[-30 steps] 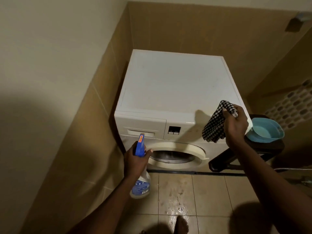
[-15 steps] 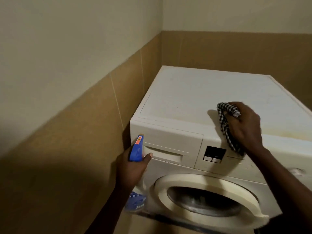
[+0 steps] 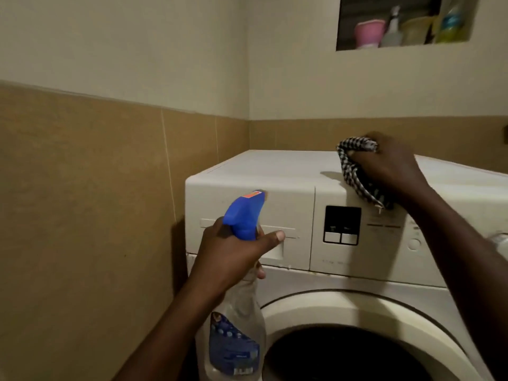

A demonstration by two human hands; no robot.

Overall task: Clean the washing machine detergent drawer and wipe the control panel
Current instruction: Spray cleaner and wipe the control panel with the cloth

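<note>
A white front-loading washing machine (image 3: 275,171) fills the right half of the view. Its detergent drawer (image 3: 291,213) is closed at the upper left of the front. The control panel (image 3: 384,243) with a dark display lies to the drawer's right. My left hand (image 3: 231,251) grips a clear spray bottle (image 3: 233,334) with a blue trigger head, nozzle close to the drawer front. My right hand (image 3: 384,166) holds a black-and-white checked cloth (image 3: 354,166) on the machine's top front edge, above the display.
The round door opening (image 3: 357,312) sits below the panel. Brown tiled walls (image 3: 96,215) close in on the left and behind. A wall niche (image 3: 406,23) at upper right holds a pink cup and several bottles.
The view has moved closer and lower, level with the machine's front. The right hand with the cloth went from hanging in the air to resting on the top edge. The bottle rose toward the drawer.
</note>
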